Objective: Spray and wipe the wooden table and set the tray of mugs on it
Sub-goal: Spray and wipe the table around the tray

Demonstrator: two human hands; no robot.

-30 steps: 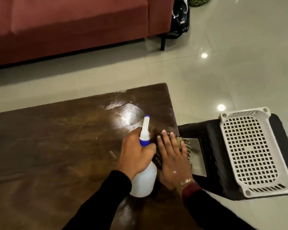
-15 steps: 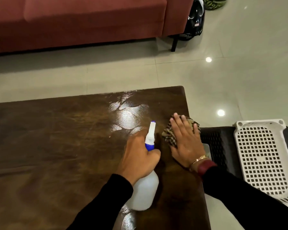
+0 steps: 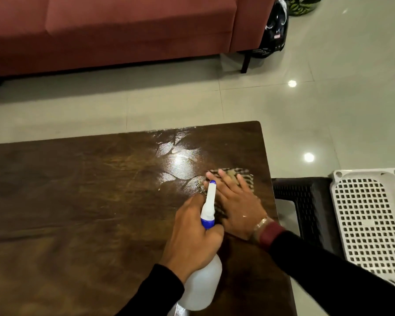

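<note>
Just ahead of the left grip, the wooden surface [image 3: 78, 190] shows a wet, streaked patch [image 3: 180, 163] glinting under the light. The left hand [image 3: 192, 236] is wrapped tight round the neck of the spray bottle [image 3: 203, 283], grip pressed together on it, nozzle tilted forward toward the wet patch; held so, the bottle stays ready for another burst without being put down. Beside it, touching or nearly so, the right hand [image 3: 237, 201] lies flat with fingers spread over a patterned cloth [image 3: 235, 175], which shows only beyond the fingertips; the open palm presses the cloth onto the surface so a broad area is wiped at each pass. The cloth sits near the right edge of the surface, at the margin of the wet patch. Beyond the right grip, off the surface, a white perforated tray [image 3: 369, 224] rests on a dark woven stool [image 3: 306, 201]; no mugs are visible on it. Judged from this, wiping is under way, much of the surface looks dry, and setting the tray is not yet begun.
</note>
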